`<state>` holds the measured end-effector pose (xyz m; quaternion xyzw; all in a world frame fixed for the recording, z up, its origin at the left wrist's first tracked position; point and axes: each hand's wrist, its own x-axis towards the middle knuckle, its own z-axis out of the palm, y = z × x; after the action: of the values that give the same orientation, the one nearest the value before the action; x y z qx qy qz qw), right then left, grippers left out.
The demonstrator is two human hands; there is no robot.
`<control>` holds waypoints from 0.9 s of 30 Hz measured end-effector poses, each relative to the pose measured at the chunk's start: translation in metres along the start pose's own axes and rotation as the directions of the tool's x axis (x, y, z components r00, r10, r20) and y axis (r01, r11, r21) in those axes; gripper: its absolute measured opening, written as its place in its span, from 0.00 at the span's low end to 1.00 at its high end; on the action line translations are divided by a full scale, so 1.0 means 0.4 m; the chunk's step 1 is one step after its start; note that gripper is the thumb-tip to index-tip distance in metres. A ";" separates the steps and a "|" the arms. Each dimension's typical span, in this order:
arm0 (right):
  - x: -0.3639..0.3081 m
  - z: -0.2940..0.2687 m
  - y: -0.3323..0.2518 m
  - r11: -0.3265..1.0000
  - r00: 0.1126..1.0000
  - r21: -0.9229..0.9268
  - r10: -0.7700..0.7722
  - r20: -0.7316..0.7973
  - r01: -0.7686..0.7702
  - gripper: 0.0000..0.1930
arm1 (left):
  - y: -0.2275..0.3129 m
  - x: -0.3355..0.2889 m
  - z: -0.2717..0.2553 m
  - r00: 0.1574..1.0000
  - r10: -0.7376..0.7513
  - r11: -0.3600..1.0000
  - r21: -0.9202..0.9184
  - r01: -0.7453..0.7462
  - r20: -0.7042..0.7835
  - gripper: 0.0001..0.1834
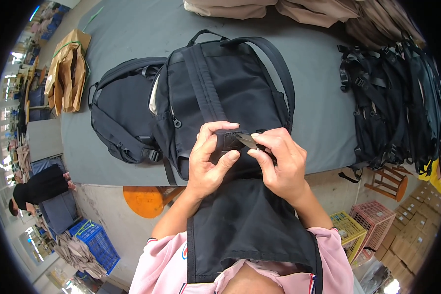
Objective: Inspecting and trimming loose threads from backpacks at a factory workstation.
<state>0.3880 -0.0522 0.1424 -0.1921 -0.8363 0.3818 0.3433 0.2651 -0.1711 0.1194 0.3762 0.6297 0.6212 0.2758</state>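
A black backpack [240, 73] lies on the grey table before me, its shoulder strap [203, 78] running down toward my hands. My left hand [208, 159] is closed round the strap's stitched lower end [228, 140], thumb apart from the index finger. In my right hand [281, 159], pinched between thumb and fingers, is a pair of small dark thread snips [247, 141]. The blades point left and touch or nearly touch the stitching; I cannot tell which. My right fingers hide the rest of the snips. Left of this bag lies a second black backpack [127, 108], partly under it.
The grey table [318, 122] carries a brown paper bag [68, 73] at left, beige bags [318, 10] at the far edge and a pile of black bags with straps [387, 98] at right. Below stand wooden stools [142, 201], plastic crates [93, 242] and cartons [406, 230]. Another person [39, 188] stands at far left.
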 end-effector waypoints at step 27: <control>-0.014 0.189 0.048 0.410 0.525 0.472 0.019 0.851 -0.780 0.18 | 0.045 -0.221 -0.101 0.798 -0.602 0.459 -0.810 0.365 0.018 0.18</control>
<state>0.3386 -0.0816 0.0893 -0.0527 -0.5225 0.8452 -0.0991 0.2848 -0.2676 0.1296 -0.0679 0.4070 0.7693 0.4878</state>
